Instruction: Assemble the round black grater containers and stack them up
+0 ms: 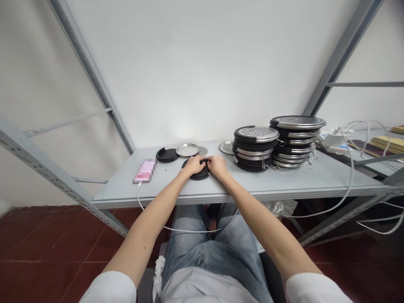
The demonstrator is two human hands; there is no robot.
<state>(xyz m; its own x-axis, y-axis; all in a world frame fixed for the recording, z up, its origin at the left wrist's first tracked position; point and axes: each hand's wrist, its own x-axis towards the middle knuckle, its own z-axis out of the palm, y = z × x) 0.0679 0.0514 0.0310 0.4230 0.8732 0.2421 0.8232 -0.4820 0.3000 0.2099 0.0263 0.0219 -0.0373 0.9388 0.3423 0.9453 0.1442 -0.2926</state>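
Note:
A round black disc (200,175) lies on the grey table near its front edge, with both hands over its far part. My left hand (194,165) is closed at the disc's upper middle, fingers curled inward. Close beside it, my right hand (217,165) pinches at the disc's upper right. The fingertips nearly meet over a small black part, and whatever lies under them is hidden. Just behind the hands are a shallow metal ring (187,150) and a perforated metal disc (203,151), partly covered. A black disc with a cut-out raised rim (166,155) sits to the left.
Right of the hands stand a shorter stack (255,149) and a taller stack (296,141) of black-and-metal discs with small chains. Another perforated plate (226,147) lies behind. A phone (145,171) with a white cable is at left. Metal shelf posts (94,75) frame the table.

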